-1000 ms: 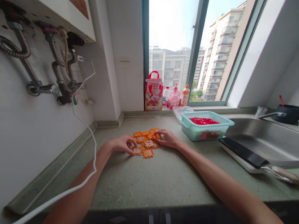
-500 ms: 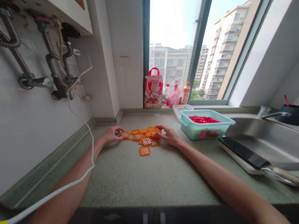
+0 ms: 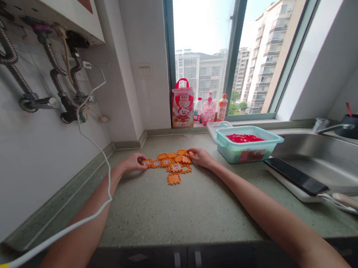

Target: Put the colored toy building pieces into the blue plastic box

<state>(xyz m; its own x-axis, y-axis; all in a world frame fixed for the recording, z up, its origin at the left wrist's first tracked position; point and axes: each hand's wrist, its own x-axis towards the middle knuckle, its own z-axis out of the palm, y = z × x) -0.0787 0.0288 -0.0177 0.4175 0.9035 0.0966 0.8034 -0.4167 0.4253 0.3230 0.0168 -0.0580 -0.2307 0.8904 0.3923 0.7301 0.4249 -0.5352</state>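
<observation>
Several orange toothed puzzle tiles [image 3: 170,164], some with white printed faces, lie joined in a flat cluster on the green speckled counter [image 3: 181,207]. One plain orange tile [image 3: 173,178] sits loose just in front of the cluster. My left hand [image 3: 134,162] pinches the leftmost tile at the cluster's left end. My right hand [image 3: 200,156] has its fingers curled onto the tiles at the right end.
A teal plastic box [image 3: 248,143] with red pieces stands right of the tiles, its lid behind it. A black phone on a white slab [image 3: 297,178] and a steel sink [image 3: 335,162] lie to the right. A white cable [image 3: 100,161] hangs over my left arm. Bottles and a red bag [image 3: 183,108] stand on the windowsill.
My left hand slid from the front of the cluster to its left end, drawing tiles out into a row. My right hand stayed at the right end. The view shifted slightly.
</observation>
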